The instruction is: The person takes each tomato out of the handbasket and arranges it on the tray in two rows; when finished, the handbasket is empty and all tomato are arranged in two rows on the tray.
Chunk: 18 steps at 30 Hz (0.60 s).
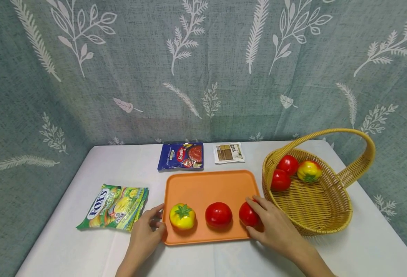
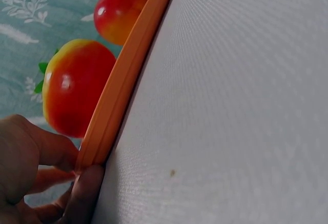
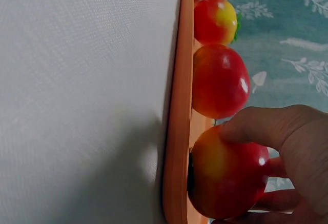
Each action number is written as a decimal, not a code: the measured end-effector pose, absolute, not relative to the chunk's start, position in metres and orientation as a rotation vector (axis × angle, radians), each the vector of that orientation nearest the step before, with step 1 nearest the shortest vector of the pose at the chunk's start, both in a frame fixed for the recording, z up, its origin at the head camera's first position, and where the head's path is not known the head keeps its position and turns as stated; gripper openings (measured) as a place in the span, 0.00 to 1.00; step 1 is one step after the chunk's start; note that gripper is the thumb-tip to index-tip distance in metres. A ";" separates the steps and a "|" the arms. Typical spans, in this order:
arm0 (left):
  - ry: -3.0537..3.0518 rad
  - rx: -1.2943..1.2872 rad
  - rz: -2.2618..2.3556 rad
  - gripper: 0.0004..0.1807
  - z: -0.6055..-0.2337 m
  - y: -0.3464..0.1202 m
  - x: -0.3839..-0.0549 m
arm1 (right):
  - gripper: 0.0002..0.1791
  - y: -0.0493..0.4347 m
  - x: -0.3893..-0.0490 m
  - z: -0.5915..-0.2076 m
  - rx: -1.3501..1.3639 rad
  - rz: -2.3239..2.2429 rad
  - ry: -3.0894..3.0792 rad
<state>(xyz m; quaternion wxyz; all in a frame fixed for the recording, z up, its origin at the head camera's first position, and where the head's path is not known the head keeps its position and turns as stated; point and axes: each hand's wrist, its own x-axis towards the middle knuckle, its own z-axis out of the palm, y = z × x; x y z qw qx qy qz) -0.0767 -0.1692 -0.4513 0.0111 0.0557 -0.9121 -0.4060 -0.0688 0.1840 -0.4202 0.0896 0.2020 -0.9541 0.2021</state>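
An orange tray [image 1: 206,184] lies on the table, with a row of glossy tomatoes along its near side. At the left is a yellow-red tomato [image 1: 182,216] with a green leafy top; a red tomato [image 1: 218,215] sits in the middle. My right hand [image 1: 276,227] grips another red tomato [image 3: 225,178] at the tray's right end, thumb on one side and fingers round the other. At the tray's left edge, my left hand [image 1: 146,232] holds the rim between thumb and fingers, as the left wrist view shows at the tray's corner.
A wicker basket [image 1: 314,207] with a tall handle stands right of the tray, holding two red tomatoes [image 1: 281,180] and a yellow-red one [image 1: 309,171]. A green Fox's bag [image 1: 115,207] lies left. Behind the tray lie a blue Barilla pouch [image 1: 180,156] and a small white packet [image 1: 229,152].
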 end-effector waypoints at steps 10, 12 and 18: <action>-2.832 0.152 -1.270 0.32 -0.451 -0.169 -0.077 | 0.40 0.182 -0.069 -0.423 0.570 0.610 -2.855; -2.833 0.154 -1.270 0.32 -0.451 -0.169 -0.077 | 0.40 0.182 -0.068 -0.423 0.572 0.612 -2.856; -2.841 0.161 -1.269 0.32 -0.452 -0.170 -0.077 | 0.42 0.182 -0.067 -0.422 0.585 0.604 -2.860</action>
